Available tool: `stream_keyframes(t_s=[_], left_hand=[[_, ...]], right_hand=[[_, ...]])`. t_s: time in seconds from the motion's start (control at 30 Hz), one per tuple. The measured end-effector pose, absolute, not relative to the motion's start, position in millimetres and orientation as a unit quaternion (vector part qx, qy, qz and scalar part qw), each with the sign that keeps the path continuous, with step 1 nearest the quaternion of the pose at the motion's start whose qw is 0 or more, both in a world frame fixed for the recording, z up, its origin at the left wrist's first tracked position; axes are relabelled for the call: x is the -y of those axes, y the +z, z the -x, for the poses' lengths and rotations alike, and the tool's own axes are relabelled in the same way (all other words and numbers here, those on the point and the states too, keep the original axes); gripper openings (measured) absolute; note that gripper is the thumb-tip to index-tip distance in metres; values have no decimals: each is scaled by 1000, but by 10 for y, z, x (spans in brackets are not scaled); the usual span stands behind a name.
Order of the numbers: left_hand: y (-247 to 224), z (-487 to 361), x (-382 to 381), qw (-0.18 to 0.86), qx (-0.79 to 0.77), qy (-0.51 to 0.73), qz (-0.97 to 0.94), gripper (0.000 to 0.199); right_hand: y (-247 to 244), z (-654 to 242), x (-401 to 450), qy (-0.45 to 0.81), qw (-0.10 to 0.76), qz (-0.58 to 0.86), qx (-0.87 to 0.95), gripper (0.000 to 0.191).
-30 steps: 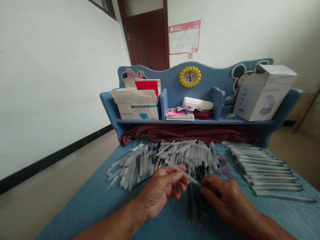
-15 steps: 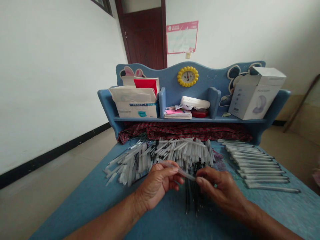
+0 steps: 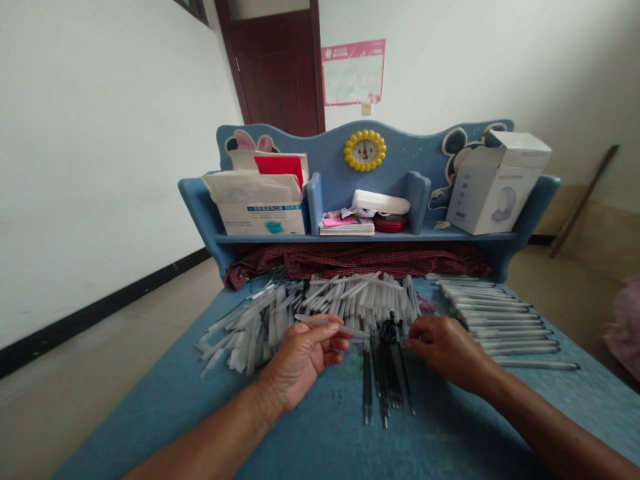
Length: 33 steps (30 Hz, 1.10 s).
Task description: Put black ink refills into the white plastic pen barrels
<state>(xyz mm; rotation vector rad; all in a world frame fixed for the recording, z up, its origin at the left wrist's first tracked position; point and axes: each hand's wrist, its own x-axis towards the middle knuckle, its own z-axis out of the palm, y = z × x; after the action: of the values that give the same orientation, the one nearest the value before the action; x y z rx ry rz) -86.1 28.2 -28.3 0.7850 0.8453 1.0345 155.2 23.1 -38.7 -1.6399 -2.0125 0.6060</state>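
Observation:
My left hand [image 3: 305, 357] pinches a translucent white pen barrel [image 3: 353, 330] between thumb and fingers, its free end pointing right. My right hand [image 3: 445, 347] is curled, thumb and fingertips together, just right of a small bundle of black pen refills [image 3: 391, 373]. Whether a refill is between those fingertips I cannot make out. The refills lie on the blue table, dark ends away from me and thin tips towards me. Behind my hands spreads a heap of translucent pen barrels [image 3: 350, 297]. To the right, pens with dark ends [image 3: 515, 330] lie in a row.
A blue shelf [image 3: 365, 238] stands along the table's back edge, holding a face-mask box [image 3: 267, 217], a stack of papers [image 3: 347, 228], a red round tin [image 3: 390, 225] and a white carton [image 3: 497, 190]. Red checked cloth [image 3: 350, 260] lies beneath it.
My right hand has let go of the barrel's right end and moved slightly right, beside the refills. My left hand keeps the barrel and has shifted left. The view has turned slightly.

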Motion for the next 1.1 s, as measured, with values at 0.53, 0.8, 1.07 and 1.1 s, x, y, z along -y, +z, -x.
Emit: stream_keyframes(t_s=[0.53,0.8,1.07,1.1], left_hand=[[-297,837,-261,718,-380,464,-352,14],[-274,846,-237,725,-371,463,-349,13],[-286,887,-253,743,-344,473,-325,10],[-276,888,-249,748,-339,474,-319,10]], right_hand=[[-302,-1443,-179,165,116,640,741,12],[-348,-1542,-174,288,104,627,716,17],[-162,-1657,-113,388,163,592,688,10],[-125,-1643,-98,415,196,572,680,9]])
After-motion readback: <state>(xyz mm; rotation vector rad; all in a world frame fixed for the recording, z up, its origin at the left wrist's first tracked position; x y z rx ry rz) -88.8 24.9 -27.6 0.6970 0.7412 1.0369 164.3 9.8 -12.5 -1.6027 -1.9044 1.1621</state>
